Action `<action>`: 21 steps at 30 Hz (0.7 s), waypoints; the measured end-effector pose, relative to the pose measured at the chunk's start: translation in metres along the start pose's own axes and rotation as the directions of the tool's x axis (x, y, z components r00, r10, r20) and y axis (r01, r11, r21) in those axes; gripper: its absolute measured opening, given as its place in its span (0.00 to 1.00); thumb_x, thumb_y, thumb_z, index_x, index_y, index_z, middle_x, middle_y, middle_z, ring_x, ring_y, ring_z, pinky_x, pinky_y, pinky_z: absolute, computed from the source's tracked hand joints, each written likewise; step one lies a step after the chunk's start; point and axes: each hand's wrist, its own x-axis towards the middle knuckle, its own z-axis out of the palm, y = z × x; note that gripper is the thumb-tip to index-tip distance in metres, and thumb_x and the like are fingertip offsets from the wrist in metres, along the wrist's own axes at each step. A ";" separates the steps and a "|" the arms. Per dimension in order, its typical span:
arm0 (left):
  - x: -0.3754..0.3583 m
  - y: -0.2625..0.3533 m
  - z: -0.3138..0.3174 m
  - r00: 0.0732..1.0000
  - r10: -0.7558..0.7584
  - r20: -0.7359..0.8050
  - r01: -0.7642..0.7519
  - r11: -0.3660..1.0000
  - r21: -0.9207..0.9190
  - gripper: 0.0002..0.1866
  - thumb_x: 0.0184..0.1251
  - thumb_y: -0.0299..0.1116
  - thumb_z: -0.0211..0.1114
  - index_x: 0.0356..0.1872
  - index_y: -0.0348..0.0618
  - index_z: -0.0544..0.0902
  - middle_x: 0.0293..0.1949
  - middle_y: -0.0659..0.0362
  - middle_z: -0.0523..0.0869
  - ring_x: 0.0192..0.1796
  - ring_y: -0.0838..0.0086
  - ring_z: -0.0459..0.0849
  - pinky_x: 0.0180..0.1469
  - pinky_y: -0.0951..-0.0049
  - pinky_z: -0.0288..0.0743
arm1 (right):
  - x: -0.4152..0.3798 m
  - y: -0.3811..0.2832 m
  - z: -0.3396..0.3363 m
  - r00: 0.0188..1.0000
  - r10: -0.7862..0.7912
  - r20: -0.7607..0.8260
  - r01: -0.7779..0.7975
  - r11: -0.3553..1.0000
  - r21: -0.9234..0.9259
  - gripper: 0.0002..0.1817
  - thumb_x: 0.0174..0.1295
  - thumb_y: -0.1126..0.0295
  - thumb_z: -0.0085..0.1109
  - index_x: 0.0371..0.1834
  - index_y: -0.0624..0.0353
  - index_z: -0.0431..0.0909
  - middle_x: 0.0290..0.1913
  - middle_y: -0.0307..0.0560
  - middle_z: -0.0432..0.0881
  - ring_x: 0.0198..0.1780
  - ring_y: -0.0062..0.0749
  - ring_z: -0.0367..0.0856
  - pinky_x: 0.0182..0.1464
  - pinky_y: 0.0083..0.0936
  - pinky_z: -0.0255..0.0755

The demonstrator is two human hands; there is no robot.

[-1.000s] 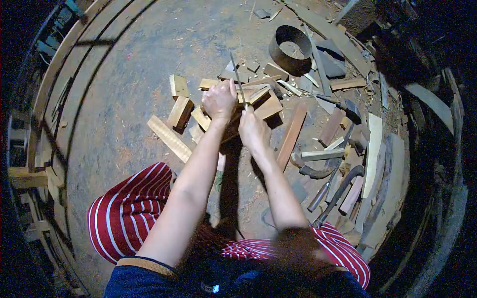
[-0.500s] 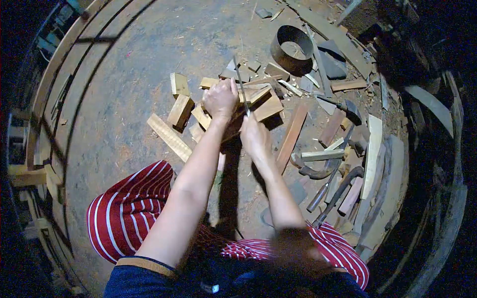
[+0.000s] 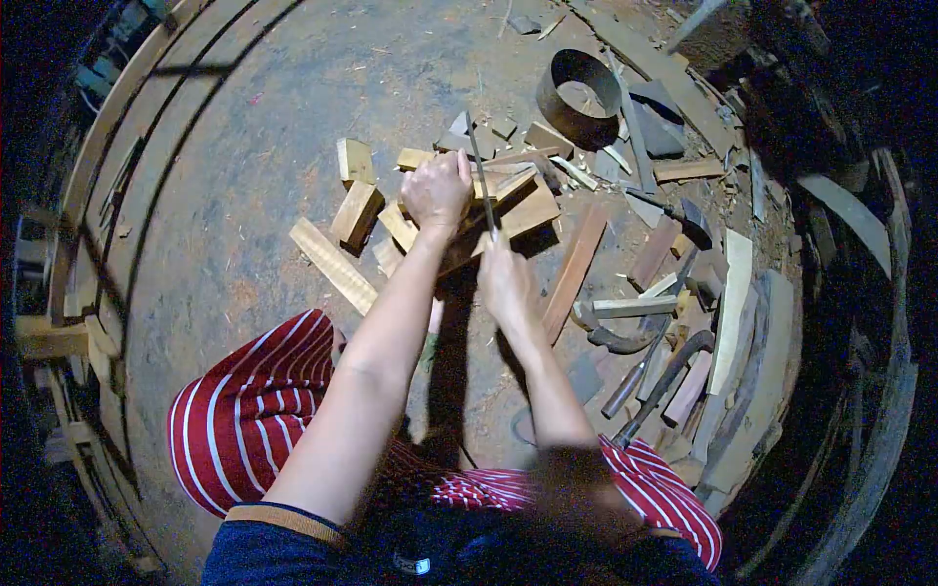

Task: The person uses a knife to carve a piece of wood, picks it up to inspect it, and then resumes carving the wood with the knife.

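My left hand [image 3: 437,192] is closed and presses down on a small light wooden block [image 3: 514,186], most of which lies under the fingers. In my right hand [image 3: 506,280] is the handle of a saw [image 3: 480,166], its long thin blade seen nearly edge-on. The blade points away from me and crosses the block just right of my left hand. Below the block, a thicker piece of wood [image 3: 532,210] rests on the ground. Short offcuts [image 3: 358,210] and a pale wooden strip [image 3: 332,264] lie left of my hands.
A round metal ring [image 3: 578,96] stands at the back right. On the right lie a reddish wooden strip [image 3: 576,272], a hammer-like tool [image 3: 692,223], a curved dark-handled tool [image 3: 674,381] and several boards [image 3: 735,303]. A long wooden beam [image 3: 86,186] curves along the left.
My right hand has drawn the saw slightly back toward me and to the right. My left hand stays on the block.
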 end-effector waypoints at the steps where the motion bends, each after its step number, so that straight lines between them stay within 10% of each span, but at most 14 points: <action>1: -0.001 0.000 0.000 0.999 0.003 -0.040 -0.002 1.000 0.009 0.18 0.62 0.47 0.59 0.16 0.50 0.82 0.19 0.57 0.84 0.25 0.65 0.84 0.29 0.64 0.74 | -0.014 0.005 0.000 1.000 -0.003 0.013 0.003 1.000 -0.002 0.15 0.71 0.62 0.40 0.44 0.62 0.71 0.28 0.69 0.80 0.34 0.66 0.80 0.35 0.57 0.72; 21: -0.005 -0.006 0.018 1.000 0.021 0.002 -0.022 0.998 0.059 0.19 0.63 0.49 0.58 0.18 0.50 0.83 0.19 0.53 0.83 0.24 0.62 0.83 0.30 0.62 0.75 | 0.010 0.003 -0.005 0.998 -0.067 -0.021 0.066 0.996 -0.064 0.15 0.70 0.62 0.41 0.43 0.64 0.70 0.29 0.66 0.82 0.35 0.63 0.83 0.36 0.55 0.74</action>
